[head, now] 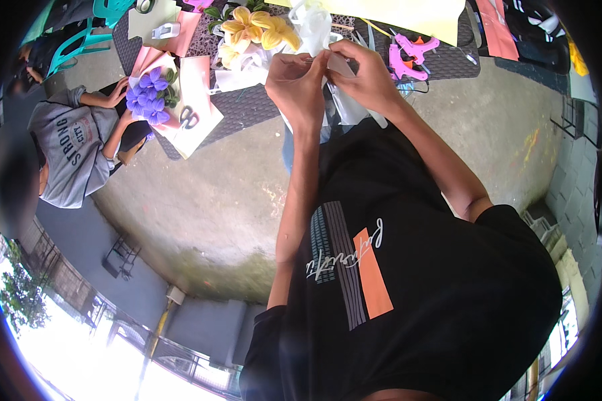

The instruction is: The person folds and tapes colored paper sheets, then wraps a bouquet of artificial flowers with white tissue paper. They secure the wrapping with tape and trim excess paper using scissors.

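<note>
My left hand (297, 87) and my right hand (363, 75) are raised close together over the table's near edge. Fingers of both pinch a piece of thin, whitish translucent material (342, 65); its exact kind is unclear. Loops of sheer white ribbon (311, 25) stand just beyond my fingertips. To the left lie yellow fuzzy-stemmed flowers (253, 30) with white wrapping (246, 67) around and below them. White sheeting (348, 106) hangs below my right hand. My fingers partly hide what they grip.
Pink glue guns (405, 62) lie right of my hands on the dark woven-pattern table (251, 108). At left, a co-worker's hands (114, 96) touch a wrapped bouquet of purple flowers (150, 97). Scissors (188, 118) rest beside it. Yellow paper (406, 17) spreads across the far side.
</note>
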Demonstrator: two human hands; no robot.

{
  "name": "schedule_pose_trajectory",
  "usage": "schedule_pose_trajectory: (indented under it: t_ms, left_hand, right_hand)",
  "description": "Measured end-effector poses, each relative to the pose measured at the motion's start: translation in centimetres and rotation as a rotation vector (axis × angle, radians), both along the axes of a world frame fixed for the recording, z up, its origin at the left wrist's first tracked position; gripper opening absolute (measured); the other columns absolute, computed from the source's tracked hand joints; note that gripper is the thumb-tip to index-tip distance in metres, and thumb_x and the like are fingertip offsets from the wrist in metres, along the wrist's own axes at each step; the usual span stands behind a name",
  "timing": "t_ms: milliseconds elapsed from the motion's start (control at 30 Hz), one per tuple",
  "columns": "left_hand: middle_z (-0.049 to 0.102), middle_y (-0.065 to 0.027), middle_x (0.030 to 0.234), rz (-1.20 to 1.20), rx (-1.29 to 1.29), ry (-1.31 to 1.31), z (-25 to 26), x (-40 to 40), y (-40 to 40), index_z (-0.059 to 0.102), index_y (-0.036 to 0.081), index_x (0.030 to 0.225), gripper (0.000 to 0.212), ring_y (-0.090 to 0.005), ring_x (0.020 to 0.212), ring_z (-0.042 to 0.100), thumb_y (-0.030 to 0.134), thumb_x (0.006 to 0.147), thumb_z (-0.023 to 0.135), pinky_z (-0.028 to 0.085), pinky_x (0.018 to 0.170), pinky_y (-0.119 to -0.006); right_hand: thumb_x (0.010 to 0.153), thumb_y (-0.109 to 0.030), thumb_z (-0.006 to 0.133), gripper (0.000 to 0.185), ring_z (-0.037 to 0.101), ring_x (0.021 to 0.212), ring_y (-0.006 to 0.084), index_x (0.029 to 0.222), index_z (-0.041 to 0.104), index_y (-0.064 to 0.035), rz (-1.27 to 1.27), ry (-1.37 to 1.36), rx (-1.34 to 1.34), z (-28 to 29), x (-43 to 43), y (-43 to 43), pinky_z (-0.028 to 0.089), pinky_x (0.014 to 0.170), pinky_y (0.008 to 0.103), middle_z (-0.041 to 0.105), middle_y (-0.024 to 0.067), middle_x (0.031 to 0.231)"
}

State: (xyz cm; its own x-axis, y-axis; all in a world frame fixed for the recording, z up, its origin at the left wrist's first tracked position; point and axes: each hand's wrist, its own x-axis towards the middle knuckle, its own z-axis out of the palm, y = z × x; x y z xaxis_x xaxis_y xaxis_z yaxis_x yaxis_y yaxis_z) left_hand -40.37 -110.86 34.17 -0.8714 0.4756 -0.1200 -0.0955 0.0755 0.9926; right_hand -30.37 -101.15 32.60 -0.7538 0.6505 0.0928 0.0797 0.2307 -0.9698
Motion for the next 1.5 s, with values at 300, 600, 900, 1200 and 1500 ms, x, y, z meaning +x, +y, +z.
schedule_pose_trajectory:
  t_ms: [300, 600, 900, 1200, 1500]
  left_hand:
    - [0.072, -0.0081, 0.076, -0.063, -0.196, 0.193, 2.4, 0.2, 0.0, 0.062, -0.001, 0.085, 0.029, -0.0067, 0.067, 0.064, 0.008, 0.085, 0.09, 0.052, 0.06, -0.021]
    - [0.076, -0.0142, 0.086, -0.399, -0.179, 0.09, 4.6, -2.8, -1.8, 0.06, -0.003, 0.093, 0.034, -0.0157, 0.085, 0.075, 0.008, 0.082, 0.091, 0.062, 0.072, -0.029]
    - [0.076, -0.0123, 0.086, -0.518, -0.138, -0.006, 7.0, -4.8, -2.6, 0.071, -0.005, 0.1, 0.015, -0.0159, 0.082, 0.075, 0.008, 0.096, 0.077, 0.063, 0.073, -0.029]
    - [0.076, -0.0079, 0.087, -0.797, -0.414, 0.156, 8.0, -8.9, -1.8, 0.072, -0.005, 0.104, 0.018, -0.0117, 0.083, 0.071, 0.01, 0.096, 0.076, 0.061, 0.073, -0.029]
    - [0.071, -0.0096, 0.089, -0.414, -0.247, 0.167, 6.6, -5.3, -0.9, 0.071, -0.006, 0.104, 0.025, -0.0132, 0.084, 0.069, -0.002, 0.082, 0.08, 0.062, 0.067, -0.028]
  right_hand:
    - [0.106, -0.019, 0.069, 0.019, 0.062, 0.091, 0.0038, 0.11, 0.075, -0.0021, 0.051, 0.063, -0.694, -1.0, 1.3, 0.7, 0.051, 0.081, 0.0246, 0.073, -0.0017, 0.098]
    - [0.106, -0.017, 0.068, 0.015, 0.064, 0.088, 0.0043, 0.109, 0.075, -0.0048, 0.123, 0.114, -0.757, -0.6, 1.3, 0.5, 0.051, 0.079, 0.0234, 0.073, -0.0024, 0.095]
    - [0.106, -0.022, 0.068, 0.03, 0.071, 0.102, 0.011, 0.128, 0.072, -0.0024, 0.23, 0.187, -0.854, 1.4, 1.4, 2.0, 0.054, 0.099, 0.0317, 0.077, 0.0053, 0.116]
    - [0.103, -0.02, 0.072, 0.026, 0.067, 0.102, 0.0095, 0.124, 0.075, -0.004, 0.379, 0.093, -0.876, 2.5, 0.6, 1.8, 0.05, 0.095, 0.0295, 0.076, 0.0028, 0.109]
    - [0.102, -0.019, 0.073, 0.022, 0.066, 0.093, 0.0061, 0.115, 0.078, -0.0028, 0.273, 0.075, -0.815, 3.2, -0.2, 1.6, 0.051, 0.088, 0.0265, 0.077, 0.0007, 0.1]
